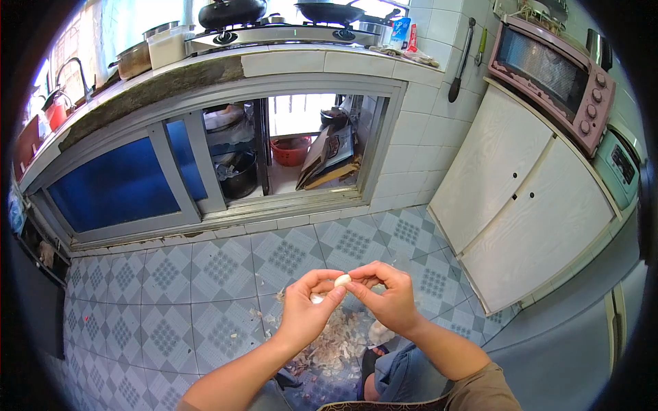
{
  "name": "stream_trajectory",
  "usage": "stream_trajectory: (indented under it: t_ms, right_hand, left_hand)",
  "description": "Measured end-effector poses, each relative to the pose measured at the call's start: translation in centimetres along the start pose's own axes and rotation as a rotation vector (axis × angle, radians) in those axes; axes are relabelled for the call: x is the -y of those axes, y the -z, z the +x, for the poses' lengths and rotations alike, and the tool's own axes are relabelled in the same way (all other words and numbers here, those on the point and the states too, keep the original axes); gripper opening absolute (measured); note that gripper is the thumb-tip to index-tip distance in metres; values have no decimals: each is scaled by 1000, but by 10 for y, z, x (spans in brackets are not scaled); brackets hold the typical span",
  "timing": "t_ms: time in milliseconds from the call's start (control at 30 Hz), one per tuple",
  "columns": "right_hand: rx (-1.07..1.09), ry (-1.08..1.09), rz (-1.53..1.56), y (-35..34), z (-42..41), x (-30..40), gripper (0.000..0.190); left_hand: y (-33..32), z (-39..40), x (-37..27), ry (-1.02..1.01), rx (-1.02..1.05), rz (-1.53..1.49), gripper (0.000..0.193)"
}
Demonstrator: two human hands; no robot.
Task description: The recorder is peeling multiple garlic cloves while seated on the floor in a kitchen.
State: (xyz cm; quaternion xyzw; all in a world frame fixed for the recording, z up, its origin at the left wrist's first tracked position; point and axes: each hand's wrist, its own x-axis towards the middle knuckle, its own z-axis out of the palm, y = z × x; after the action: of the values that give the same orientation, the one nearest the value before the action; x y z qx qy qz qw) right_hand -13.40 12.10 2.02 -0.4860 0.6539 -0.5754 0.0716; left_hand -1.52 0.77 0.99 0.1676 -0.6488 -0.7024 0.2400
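Note:
A pale garlic clove [342,280] is pinched between the fingertips of both hands, above the floor. My left hand [311,303] holds its left side with thumb and index finger; another whitish piece [317,298] shows within that hand, partly hidden by the fingers. From the right, my right hand [388,295] grips the clove with thumb and index finger. Beneath the hands lies a spread of papery garlic skins [334,344] on the tiles. Below my right wrist, a whitish garlic bulb or bundle [380,333] is partly covered; its exact form cannot be told.
A sandaled foot [370,370] and denim-clad knee [411,375] are beside the skins. Ahead stands a tiled counter [293,62] with a gas stove [288,37] and a partly open sliding cabinet [123,180]. A white cabinet [519,200] bearing a pink toaster oven [552,77] stands right.

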Motion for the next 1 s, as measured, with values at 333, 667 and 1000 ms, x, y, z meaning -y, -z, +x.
stream_trajectory:
  t_ms: [333, 667, 1000]
  right_hand:
    - [-7, -31, 2, 4, -3, 7, 11]
    - [53, 217, -246, -9, -5, 0, 7]
    - [-73, 60, -22, -9, 1, -1, 19]
  left_hand:
    - [-7, -3, -2, -176, -21, 143, 20]
    - [0, 0, 3, -11, -127, -1, 16]
    - [12, 6, -2, 167, -44, -389, 23]
